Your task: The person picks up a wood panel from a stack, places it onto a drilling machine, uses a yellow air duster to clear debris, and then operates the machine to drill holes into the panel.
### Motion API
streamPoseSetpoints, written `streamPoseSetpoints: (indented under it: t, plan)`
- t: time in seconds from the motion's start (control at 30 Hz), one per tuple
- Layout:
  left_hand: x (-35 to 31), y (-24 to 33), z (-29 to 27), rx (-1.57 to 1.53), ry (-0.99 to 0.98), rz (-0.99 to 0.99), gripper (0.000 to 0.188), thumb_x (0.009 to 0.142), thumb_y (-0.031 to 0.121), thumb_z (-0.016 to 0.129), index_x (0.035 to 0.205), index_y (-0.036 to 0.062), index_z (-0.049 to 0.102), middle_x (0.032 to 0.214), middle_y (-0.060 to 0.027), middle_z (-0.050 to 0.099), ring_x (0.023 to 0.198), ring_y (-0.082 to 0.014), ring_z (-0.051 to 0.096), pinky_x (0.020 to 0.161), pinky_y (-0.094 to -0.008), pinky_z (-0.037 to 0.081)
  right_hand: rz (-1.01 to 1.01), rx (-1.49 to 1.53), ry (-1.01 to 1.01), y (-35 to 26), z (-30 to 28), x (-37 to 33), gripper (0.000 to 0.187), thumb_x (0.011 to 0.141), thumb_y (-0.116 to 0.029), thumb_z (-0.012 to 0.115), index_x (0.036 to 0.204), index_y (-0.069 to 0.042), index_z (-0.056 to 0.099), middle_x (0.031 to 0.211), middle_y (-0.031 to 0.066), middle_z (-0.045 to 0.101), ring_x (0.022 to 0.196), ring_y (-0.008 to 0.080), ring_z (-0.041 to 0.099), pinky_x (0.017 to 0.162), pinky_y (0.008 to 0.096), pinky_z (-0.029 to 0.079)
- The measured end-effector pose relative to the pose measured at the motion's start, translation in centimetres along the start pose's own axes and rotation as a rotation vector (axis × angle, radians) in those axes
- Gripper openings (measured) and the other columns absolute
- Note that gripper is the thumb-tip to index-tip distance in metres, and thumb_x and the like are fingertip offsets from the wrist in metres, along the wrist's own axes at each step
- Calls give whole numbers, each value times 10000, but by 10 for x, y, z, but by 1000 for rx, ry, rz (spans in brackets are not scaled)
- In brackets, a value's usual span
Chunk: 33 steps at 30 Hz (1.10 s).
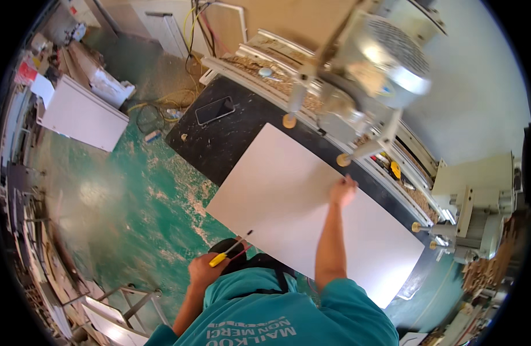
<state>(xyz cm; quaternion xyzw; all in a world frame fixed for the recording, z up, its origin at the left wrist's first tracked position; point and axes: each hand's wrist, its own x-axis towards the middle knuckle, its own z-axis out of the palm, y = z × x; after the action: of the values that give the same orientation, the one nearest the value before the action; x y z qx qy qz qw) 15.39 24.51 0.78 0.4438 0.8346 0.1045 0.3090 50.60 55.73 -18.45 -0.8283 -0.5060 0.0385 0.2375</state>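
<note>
At the far left, a loose white panel point(81, 115) is lying on the green floor point(127, 202), well apart from the work, and cables point(161, 112) are trailing near the machine's left corner. A phone point(214, 110) is resting on the dark table point(219, 144), close to its left corner.

The left hand point(203, 270) is hanging off the table's near edge, closed around a yellow-handled screwdriver point(229, 252), whose tip is pointing up toward the near edge of the board point(300, 202). The tool is not touching the board.

The board, a large white sheet, is lying flat across the table, its long side running from the left corner down toward the right; its near edge is overhanging the table toward the person. Its face is looking bare: no holes, marks or fittings are showing on it, so any machining appears not yet begun.

The right hand point(342, 191) is reaching across and pressing on the board near its far edge; whether the fingers are curled over that edge or lying flat cannot be told. It seems to be sliding or steadying the sheet against the rail.

Further right, the motor head point(380, 57) is hanging above the far edge, blurred, with brass-tipped clamps point(344, 160) standing just beside the hand but not bearing on the board. Judged from this, the sheet is placed but not clamped, with positioning under way.
</note>
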Motion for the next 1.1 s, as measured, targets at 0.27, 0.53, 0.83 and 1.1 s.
streamPoseSetpoints:
  t: [0.27, 0.53, 0.83, 1.1]
  plan:
    - [34, -140, -33, -148, 41, -270, 248, 762, 327, 748, 808, 88, 701, 687, -154, 643, 678, -377, 644, 585, -431, 489, -346, 189, -49, -294, 130, -47, 203, 817, -125, 636, 1002, -65, 693, 913, 182, 635, 834, 380, 645, 746, 460, 549]
    - [12, -183, -44, -377, 139, -377, 280, 794, 278, 725, 760, 17, 629, 604, -172, 564, 556, -347, 575, 537, -402, 435, -435, 94, -57, -276, 117, -29, 186, 821, -170, 661, 992, -114, 707, 950, 81, 653, 860, 328, 660, 712, 446, 535]
    - [-35, -158, -20, -486, 276, -499, 295, 815, 271, 718, 765, 0, 613, 584, -144, 544, 508, -226, 526, 531, -366, 424, -1003, 160, -747, -248, 50, -296, 77, 843, -85, 545, 877, -62, 610, 849, 173, 610, 817, 354, 626, 694, 465, 497]
    - [-148, -111, 51, -667, 472, -549, 275, 829, 262, 711, 777, 7, 623, 578, -110, 524, 519, -144, 495, 528, -332, 422, -973, 507, -828, -213, 6, -327, 105, 831, -114, 575, 890, -66, 647, 848, 154, 621, 813, 366, 619, 707, 475, 492]
